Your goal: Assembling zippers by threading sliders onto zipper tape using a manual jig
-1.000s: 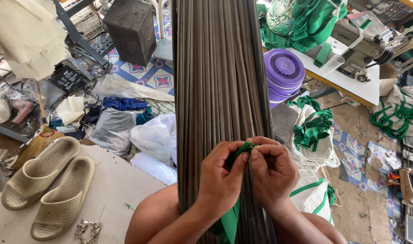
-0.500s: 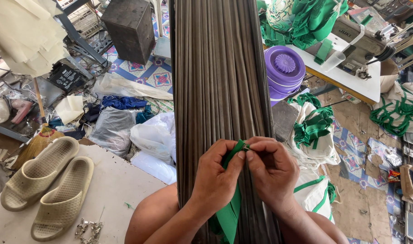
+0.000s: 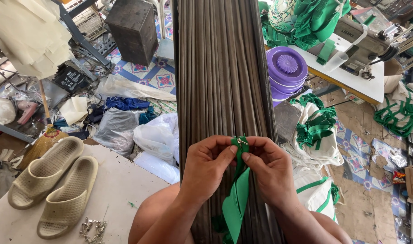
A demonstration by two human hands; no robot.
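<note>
At lower centre, the left hand (image 3: 206,165) and right hand (image 3: 270,167) pinch a green strap (image 3: 237,199) tight against the bundle of rods (image 3: 222,72), steadying its folded tip.

Both forearms are bare, with no sleeves, watch or rings showing. The knees are bare too (any clothing lies out of view).

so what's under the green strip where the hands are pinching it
Under the green strip lies the bundle of long grey rods. The left hand and right hand pinch its top; lower rods are hidden.
</note>
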